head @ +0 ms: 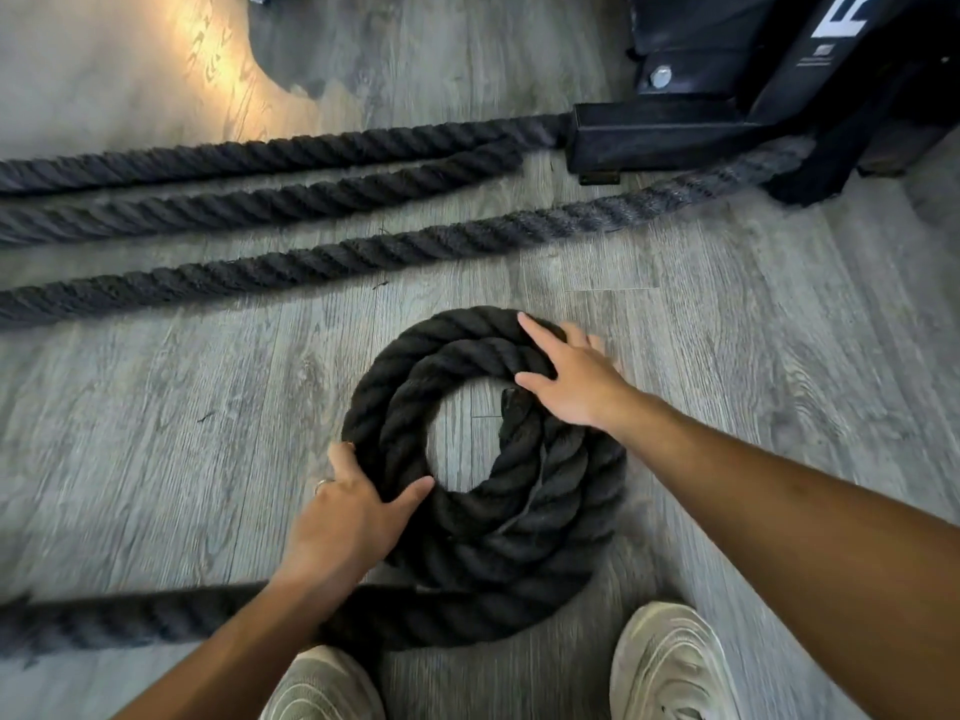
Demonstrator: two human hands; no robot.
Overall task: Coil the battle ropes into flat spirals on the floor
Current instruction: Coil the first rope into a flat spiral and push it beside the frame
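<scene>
Lying flat on the wooden floor (156, 418) between the two hands is a black rope coil (483, 543) of about three turns, with a bare ring of floor showing in its middle. The left hand (353, 517) is resting on the near-left edge of the coil, thumb reaching toward the inner turn and fingers curling round the outer turn, so it is gripping the rope there. A ring (322, 484) is showing on one of its fingers. The right hand (571, 376) is lying on the far-right part of the coil with fingers spread and nearly straight, pressing down on the turns rather than clasping them. Just below that hand, the rope's taped end (514, 407) is sitting against the inner turn.

A loose tail of the rope (104, 621) is running away to the left, passing under the left forearm and joining the outer turn. Beyond both hands, three more rope lengths (291, 262) are stretching across the floor, well apart from the coil. They are leading toward a black metal frame (675, 132) far beyond the right hand. Nearer than the hands, two pale shoes (670, 667) are standing on the floor, the left one touching the coil's outer turn. No containers are in view.
</scene>
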